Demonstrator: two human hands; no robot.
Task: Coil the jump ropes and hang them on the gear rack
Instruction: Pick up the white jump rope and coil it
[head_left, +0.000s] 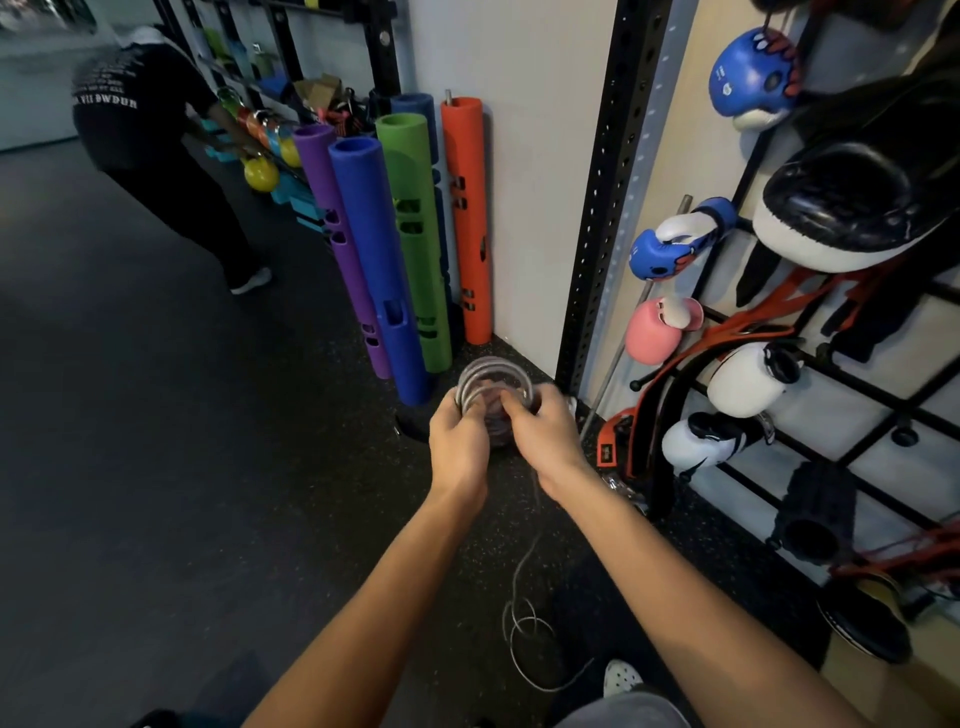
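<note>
Partly done: rope (493, 382) coil gripped by left hand (460, 436) and right hand (545, 431); tail uncoiled on floor (156, 415); rack (852, 395) hanging left.

Single view, head-worn, wide-angle. The camera faces forward and steeply down onto the floor (156, 467). The left hand (460, 441) and right hand (545, 431) reach in from 6 o'clock and meet on the rope (493, 382) just above centre, near the lens. The tubes (405, 234) stand at 12 o'clock, farther off. The rack (605, 218) fills the 3 o'clock side, close by. A person (145, 119) is at 10 o'clock, well apart. Straight edges bow toward the borders.
</note>
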